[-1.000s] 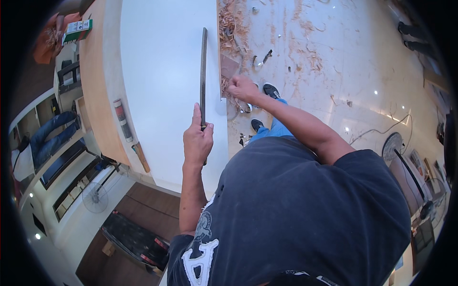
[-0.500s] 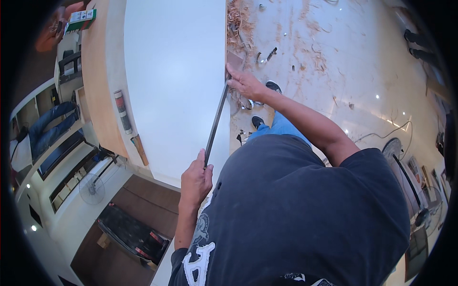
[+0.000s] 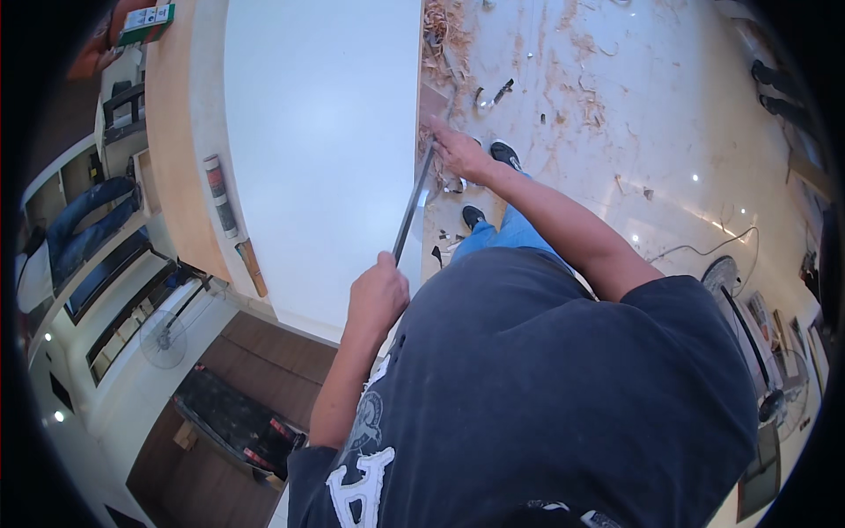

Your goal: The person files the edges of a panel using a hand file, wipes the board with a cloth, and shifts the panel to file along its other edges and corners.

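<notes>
A long, narrow, dark metal file (image 3: 413, 209) slants across the right edge of a big white panel (image 3: 321, 132). My left hand (image 3: 379, 289) is closed round its near end, close to my body. At the far end my right hand (image 3: 461, 155) grips the file beside the panel's edge, its fingertips somewhat blurred. The file's middle shows bare between the two hands. Where exactly it touches the panel's edge I cannot tell.
Wood shavings (image 3: 581, 106) and scraps litter the floor right of the panel, around my shoes (image 3: 504, 154). Along the panel's left side lie a patterned roll (image 3: 221, 198) and a wooden-handled tool (image 3: 251, 268). A cable (image 3: 713, 245) and a standing fan (image 3: 726, 277) are at right.
The file has shifted to the right and slightly outward over the panel's edge. My left hand has moved up and right with it; my right hand has moved slightly right.
</notes>
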`<state>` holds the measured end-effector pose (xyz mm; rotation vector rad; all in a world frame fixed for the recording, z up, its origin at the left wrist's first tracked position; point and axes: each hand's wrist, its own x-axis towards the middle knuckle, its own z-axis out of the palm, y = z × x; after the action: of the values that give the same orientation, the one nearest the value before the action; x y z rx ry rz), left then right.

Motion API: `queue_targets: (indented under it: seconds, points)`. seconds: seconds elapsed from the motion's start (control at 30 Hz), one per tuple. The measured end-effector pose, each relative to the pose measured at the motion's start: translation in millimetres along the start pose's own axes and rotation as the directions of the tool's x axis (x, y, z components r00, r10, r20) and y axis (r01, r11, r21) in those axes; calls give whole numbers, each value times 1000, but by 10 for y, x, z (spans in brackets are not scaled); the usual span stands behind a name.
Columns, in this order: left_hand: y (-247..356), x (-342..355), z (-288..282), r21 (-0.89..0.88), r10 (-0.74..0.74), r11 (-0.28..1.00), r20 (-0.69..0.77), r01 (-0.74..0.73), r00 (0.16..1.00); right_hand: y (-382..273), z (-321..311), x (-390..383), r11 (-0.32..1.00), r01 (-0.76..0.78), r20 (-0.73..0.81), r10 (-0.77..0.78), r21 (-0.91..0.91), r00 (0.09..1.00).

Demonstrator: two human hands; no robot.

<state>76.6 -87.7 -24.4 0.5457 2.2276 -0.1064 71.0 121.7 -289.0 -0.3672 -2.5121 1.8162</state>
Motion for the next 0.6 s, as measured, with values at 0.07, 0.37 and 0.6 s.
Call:
queue_targets:
  seconds: [0.07, 0.37, 0.6]
  points:
    - [11, 241, 167, 53, 41, 998, 5, -41, 999, 207, -20, 43, 977, -205, 182, 192, 56, 964]
    - [113, -123, -217, 5, 16, 1000, -51, -16, 999, -83, -245, -23, 999, 52, -70, -52, -11, 996]
    - [-111, -666, -305, 86, -43, 995, 22, 41, 999, -556, 86, -510, 984, -57, 98, 40, 169, 994]
